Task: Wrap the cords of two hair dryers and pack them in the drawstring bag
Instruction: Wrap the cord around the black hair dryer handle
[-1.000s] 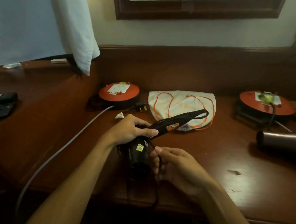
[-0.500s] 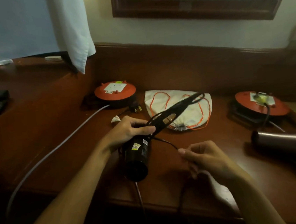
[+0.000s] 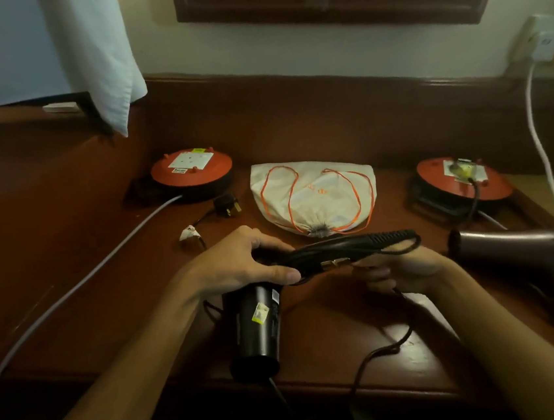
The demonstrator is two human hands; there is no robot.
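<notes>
left grip [image 3: 240, 268] holds dryer [image 3: 257, 328]

It looked like a hotel room: a dark wooden worktop [image 3: 69, 266], a framed mirror [image 3: 332, 2], a hanging white towel [image 3: 99, 57].

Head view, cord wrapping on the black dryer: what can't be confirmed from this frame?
- Right hand grip: its fingertips sit behind the black dryer's handle, so the pinch on the cord is hidden.
- Cord's lower run: drops past the desk edge into dark.
- Second dryer: cut off by the right frame edge.
- Drawstring bag print: too small to read.
- Number of wraps on the handle: too dark to count.
</notes>
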